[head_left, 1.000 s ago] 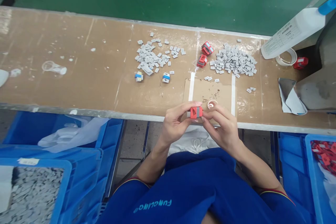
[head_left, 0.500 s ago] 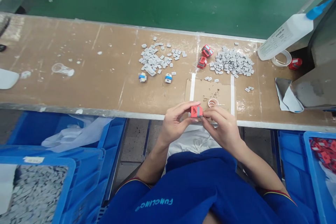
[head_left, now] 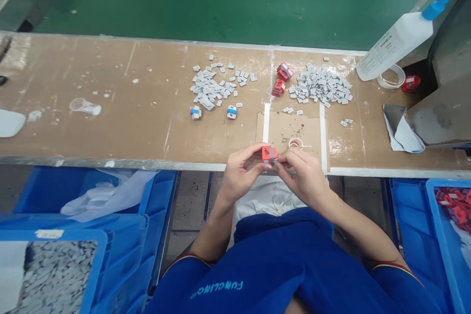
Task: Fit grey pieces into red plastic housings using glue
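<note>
My left hand (head_left: 238,174) is closed on a small red plastic block (head_left: 266,153) with a grey band around it, held just above the front edge of the table. At the block's right side, the fingers of my right hand (head_left: 306,174) are pinched together. Whatever is between those fingertips is too small to make out. Just behind my hands, a small round cup (head_left: 295,143) with a thin white stick stands on a cardboard sheet (head_left: 309,130). Two more red blocks (head_left: 278,88) lie farther back, beside a heap of small grey tiles (head_left: 324,84).
Another heap of grey tiles (head_left: 209,86) lies left, with two white-and-blue blocks (head_left: 231,112) before it. On the right, a white bottle (head_left: 395,44) leans by a tape roll (head_left: 390,78) and a metal box (head_left: 437,108). Blue bins (head_left: 125,235) flank me below the table.
The red block has turned slightly in my left hand, and its grey band sits at a different angle. My right fingers stay at its right side. The whole view has shifted a little.
</note>
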Tool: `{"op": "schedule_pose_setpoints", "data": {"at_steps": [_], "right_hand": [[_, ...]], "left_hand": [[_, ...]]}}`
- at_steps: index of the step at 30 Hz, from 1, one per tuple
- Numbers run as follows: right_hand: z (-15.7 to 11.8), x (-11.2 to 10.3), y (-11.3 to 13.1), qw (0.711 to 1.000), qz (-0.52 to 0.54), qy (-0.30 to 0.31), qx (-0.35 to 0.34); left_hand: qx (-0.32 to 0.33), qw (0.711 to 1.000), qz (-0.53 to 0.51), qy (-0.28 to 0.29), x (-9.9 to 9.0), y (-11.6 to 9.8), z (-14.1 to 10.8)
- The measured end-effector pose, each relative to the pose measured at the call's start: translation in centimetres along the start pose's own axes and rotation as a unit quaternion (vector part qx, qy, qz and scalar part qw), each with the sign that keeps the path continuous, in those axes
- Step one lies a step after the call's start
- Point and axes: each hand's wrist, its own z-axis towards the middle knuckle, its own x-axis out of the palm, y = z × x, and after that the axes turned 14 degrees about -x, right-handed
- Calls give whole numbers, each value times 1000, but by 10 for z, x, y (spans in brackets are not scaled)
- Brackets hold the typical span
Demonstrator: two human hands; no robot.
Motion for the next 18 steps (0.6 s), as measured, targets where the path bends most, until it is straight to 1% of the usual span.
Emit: {"op": "schedule_pose_setpoints", "data": {"at_steps": [3,5,12,16,18], "right_hand": [[3,-3,1,1000,14,22,15],[4,-3,1,1000,5,24,17],[7,5,4,1000,-3,-3,-13],[6,4,9,999,-22,-1,-28],[5,3,11,999,-18,-3,-37]], "left_hand": [[-14,1000,-10,4,-2,0,1],[-16,1000,-11,6,-2,0,0],[8,999,-30,-28,3,1,-7],[4,998,-56,-16,2,6,-9],[16,996,-87,-9,2,12,-8]]}}
